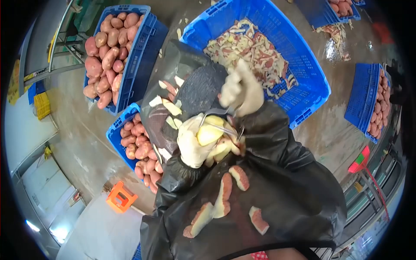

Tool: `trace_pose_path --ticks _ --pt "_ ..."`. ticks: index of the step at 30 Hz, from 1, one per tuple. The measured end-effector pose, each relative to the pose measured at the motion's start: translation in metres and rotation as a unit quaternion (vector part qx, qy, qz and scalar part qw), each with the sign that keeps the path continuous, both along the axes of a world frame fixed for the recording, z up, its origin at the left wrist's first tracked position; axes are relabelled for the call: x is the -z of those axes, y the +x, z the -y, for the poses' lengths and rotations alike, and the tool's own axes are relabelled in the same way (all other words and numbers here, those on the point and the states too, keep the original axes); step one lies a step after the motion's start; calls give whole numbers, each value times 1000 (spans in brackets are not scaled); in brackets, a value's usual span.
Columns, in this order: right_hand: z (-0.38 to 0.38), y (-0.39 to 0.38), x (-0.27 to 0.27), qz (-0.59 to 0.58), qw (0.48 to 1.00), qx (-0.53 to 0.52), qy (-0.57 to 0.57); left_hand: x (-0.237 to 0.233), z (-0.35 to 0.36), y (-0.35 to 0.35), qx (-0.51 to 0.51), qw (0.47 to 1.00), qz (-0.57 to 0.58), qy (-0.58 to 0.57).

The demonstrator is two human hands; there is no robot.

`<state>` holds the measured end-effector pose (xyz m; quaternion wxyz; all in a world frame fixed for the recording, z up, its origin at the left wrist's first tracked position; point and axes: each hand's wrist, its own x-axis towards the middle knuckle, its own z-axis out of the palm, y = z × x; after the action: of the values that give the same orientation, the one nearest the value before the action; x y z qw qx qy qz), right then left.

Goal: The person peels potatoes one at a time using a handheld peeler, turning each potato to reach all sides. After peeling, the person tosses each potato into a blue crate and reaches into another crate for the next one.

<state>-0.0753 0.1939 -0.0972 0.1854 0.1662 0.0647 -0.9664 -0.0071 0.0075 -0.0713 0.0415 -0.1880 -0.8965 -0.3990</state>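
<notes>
My left hand (190, 145), in a pale glove, is wrapped round a mostly peeled yellow potato (210, 133) above my lap. My right hand (245, 91), gloved too and a little blurred, is closed on a peeler whose handle it hides. The peeler's metal frame (217, 111) and blade lie against the potato. Strips of red-skinned peel (224, 195) rest on my black apron (281, 186), and more pieces (171, 106) lie on the dark covering over my legs.
Ahead stands a blue crate (310, 82) with a heap of peelings (247, 52). Red potatoes fill a blue crate (145, 52) at upper left and a smaller one (119, 136) by my left side. An orange stool (121, 197) is at lower left; another potato crate (362, 97) stands right.
</notes>
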Motion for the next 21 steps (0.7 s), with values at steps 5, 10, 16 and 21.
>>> trace_pose_path --ticks 5,10,16,21 --pt "-5 -13 24 54 990 127 27 6 0 2 -115 973 148 134" --pt "9 -24 25 77 977 105 171 -1 -2 -2 -142 931 249 228" --pt "21 -30 -5 -41 994 60 -76 -20 -19 9 -196 936 183 228" --pt "46 -24 -19 -44 995 -17 91 -24 -7 9 -104 940 310 100"
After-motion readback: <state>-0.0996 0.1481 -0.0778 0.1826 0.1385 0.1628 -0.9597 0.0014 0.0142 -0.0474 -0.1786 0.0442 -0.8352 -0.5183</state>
